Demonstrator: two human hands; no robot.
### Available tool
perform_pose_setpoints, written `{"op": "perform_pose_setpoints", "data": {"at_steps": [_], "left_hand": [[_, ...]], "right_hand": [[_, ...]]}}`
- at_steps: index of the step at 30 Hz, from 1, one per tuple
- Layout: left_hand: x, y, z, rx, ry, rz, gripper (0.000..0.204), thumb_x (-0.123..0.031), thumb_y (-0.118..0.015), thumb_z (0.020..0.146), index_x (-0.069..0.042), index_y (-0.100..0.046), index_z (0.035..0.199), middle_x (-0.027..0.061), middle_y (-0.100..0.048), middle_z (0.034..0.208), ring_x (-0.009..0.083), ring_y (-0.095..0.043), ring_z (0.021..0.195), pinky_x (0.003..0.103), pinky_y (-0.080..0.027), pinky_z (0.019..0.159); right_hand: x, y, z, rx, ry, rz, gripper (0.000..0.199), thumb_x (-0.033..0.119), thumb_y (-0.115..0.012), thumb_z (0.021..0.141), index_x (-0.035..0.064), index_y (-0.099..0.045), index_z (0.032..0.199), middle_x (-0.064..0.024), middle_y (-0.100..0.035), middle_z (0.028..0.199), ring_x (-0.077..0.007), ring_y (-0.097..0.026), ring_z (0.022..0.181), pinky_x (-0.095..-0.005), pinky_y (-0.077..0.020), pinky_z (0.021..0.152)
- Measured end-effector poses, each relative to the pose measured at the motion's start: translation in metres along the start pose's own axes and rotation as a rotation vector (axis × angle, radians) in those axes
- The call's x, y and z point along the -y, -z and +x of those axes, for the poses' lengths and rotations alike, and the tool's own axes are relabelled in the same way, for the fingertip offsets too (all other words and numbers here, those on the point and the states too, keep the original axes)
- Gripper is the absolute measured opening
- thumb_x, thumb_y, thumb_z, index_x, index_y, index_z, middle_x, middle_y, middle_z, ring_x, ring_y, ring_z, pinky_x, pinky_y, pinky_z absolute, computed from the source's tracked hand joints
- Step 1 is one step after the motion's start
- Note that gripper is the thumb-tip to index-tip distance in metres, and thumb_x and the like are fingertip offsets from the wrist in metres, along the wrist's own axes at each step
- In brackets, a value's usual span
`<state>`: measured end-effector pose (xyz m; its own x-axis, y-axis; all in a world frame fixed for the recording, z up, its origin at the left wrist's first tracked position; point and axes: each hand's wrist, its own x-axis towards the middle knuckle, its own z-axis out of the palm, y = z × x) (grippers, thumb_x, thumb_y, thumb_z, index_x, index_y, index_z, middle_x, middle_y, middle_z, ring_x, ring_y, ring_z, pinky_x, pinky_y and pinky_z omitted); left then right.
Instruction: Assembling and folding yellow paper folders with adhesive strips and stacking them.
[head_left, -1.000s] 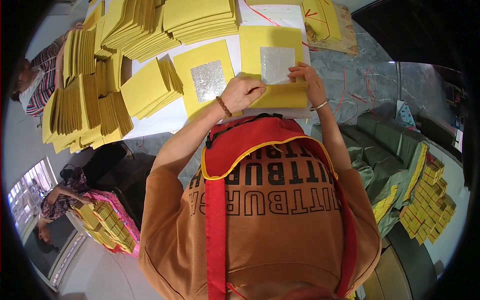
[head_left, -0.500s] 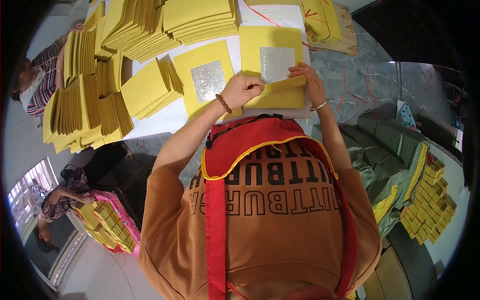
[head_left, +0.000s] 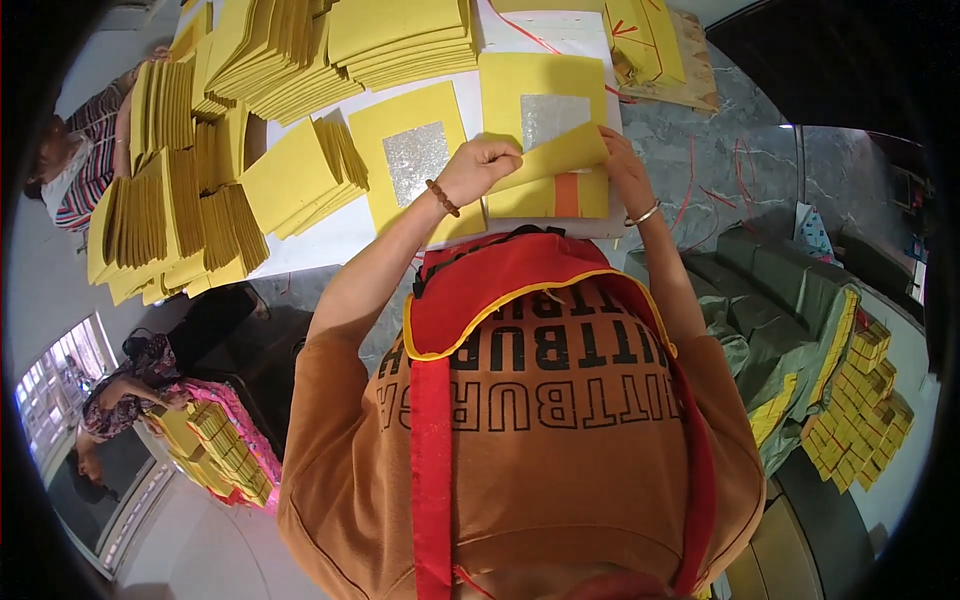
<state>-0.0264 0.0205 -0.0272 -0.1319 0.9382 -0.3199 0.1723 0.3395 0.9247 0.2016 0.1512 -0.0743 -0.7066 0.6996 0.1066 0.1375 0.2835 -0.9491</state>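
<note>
Yellow paper fills our table: under our hands lies a stack of yellow sheets [head_left: 545, 195], an orange stripe showing near its front edge, and we are lifting the top yellow sheet [head_left: 555, 155] off it, its front edge raised and curling back over the silver foil square [head_left: 550, 115] of the sheet behind. Our left hand [head_left: 480, 168] is closed in a loose fist on the sheet's left part, thumb and fingers pinching it; our right hand [head_left: 625, 170] grips the right edge between the fingertips. We judge the sheet to be very light, thin and floppy, easy to crease or tear, so it is best taken at the edge or a corner with a gentle pinch, clear of the foil. Just to the left lies another foil-faced sheet [head_left: 415, 160], beside fanned bundles of yellow paper [head_left: 180, 210] on the white table [head_left: 320, 240]. Further stacked bundles [head_left: 860, 400] sit low at our right.
</note>
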Motion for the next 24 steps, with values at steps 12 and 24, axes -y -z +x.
{"op": "perform_pose_setpoints", "data": {"at_steps": [12,24], "left_hand": [[0.009,0.021,-0.009,-0.069,-0.598,0.823,0.039,-0.015,-0.059,0.078,-0.016,-0.056,0.117,0.0076,-0.05,0.122,0.0282,-0.042,0.116,0.038,-0.035,0.094],[0.014,-0.001,-0.037,-0.244,-0.437,0.569,0.011,-0.014,-0.057,0.081,-0.005,-0.061,0.087,0.0131,-0.06,0.074,0.0306,-0.058,0.069,0.038,-0.046,0.06]], "right_hand": [[-0.004,-0.001,-0.002,-0.015,-0.086,0.276,0.023,0.003,-0.065,0.075,0.0049,-0.062,0.098,-0.008,-0.057,0.111,-0.0237,-0.051,0.108,-0.0335,-0.0393,0.092],[0.056,0.005,-0.018,0.098,0.016,-0.138,0.02,0.017,-0.062,0.076,0.0051,-0.063,0.092,-0.0126,-0.064,0.09,-0.0301,-0.061,0.091,-0.0359,-0.0456,0.079]]}}
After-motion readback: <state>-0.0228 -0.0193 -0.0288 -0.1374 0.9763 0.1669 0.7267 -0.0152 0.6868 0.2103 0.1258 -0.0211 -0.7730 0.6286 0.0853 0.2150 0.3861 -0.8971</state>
